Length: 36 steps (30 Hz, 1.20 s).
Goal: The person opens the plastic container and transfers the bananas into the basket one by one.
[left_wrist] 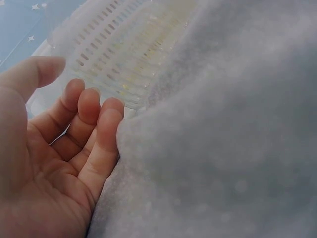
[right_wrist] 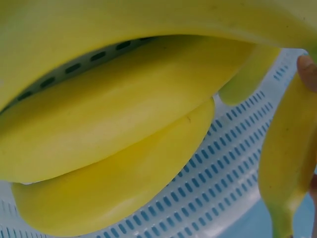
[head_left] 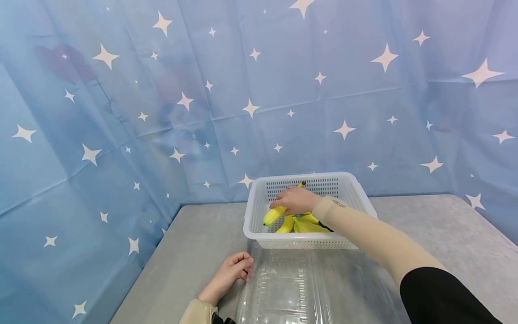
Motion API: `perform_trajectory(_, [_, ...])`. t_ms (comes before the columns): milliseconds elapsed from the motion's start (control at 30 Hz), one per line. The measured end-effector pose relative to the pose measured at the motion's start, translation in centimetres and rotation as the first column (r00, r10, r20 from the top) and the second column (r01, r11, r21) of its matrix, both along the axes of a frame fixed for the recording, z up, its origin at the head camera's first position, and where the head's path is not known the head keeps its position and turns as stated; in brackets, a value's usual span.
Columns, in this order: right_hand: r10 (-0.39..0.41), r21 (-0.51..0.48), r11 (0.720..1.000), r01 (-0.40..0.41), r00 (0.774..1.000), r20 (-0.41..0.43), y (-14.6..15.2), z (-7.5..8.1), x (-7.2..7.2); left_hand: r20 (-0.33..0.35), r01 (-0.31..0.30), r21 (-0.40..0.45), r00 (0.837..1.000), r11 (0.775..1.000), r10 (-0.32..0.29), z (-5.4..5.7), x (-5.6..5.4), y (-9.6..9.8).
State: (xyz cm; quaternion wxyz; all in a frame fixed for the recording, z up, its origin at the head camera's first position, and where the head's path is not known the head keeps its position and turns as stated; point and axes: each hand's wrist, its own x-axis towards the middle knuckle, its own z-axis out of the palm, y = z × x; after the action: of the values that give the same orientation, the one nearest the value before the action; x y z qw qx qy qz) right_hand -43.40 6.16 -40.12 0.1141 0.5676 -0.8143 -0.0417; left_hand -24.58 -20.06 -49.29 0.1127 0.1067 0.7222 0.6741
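My right hand [head_left: 295, 199] reaches into a white slotted plastic basket [head_left: 315, 244] and grips a yellow banana [head_left: 274, 216] with a greenish tip. In the right wrist view, fingertips [right_wrist: 308, 73] press on that banana [right_wrist: 287, 153] at the right edge. More bananas [head_left: 309, 227] lie together at the basket's front, large and close in the right wrist view. My left hand [head_left: 231, 271] is by the left edge of a clear plastic container [head_left: 283, 283]. Its fingers [left_wrist: 110, 124] are loosely bent, the thumb apart, nothing between them.
The clear container lies in front of the basket, its far edge close to the basket's front wall. Both rest on a grey table [head_left: 190, 234]. A blue curtain [head_left: 226, 81] with white stars hangs behind the table and along its left side.
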Motion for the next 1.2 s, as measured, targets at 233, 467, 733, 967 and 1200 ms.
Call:
perform_trajectory(233, [-0.033,0.013,0.999,0.032,0.996,0.085,-0.08,0.05,0.44,-0.007,0.005,-0.001,1.000,1.000,-0.005,0.16,-0.01,0.02])
perform_trajectory(467, [-0.059,0.046,0.997,0.055,0.992,0.108,-0.05,-0.17,0.64,-0.018,0.014,0.001,1.000,1.000,-0.014,0.24,-0.02,0.02])
perform_trajectory(733, [-0.106,0.049,0.994,0.101,0.986,0.132,0.04,-0.24,0.60,-0.021,0.017,0.001,1.000,1.000,-0.017,0.31,0.08,0.05])
perform_trajectory(967, [-0.073,0.024,0.997,0.071,0.992,0.098,0.13,-0.06,0.41,-0.009,0.016,-0.014,1.000,1.000,-0.016,0.27,0.03,0.05])
perform_trajectory(1200, [-0.060,0.017,0.998,0.060,0.998,0.008,0.01,0.17,0.23,-0.006,0.004,-0.015,1.000,1.000,-0.005,0.21,0.09,-0.01])
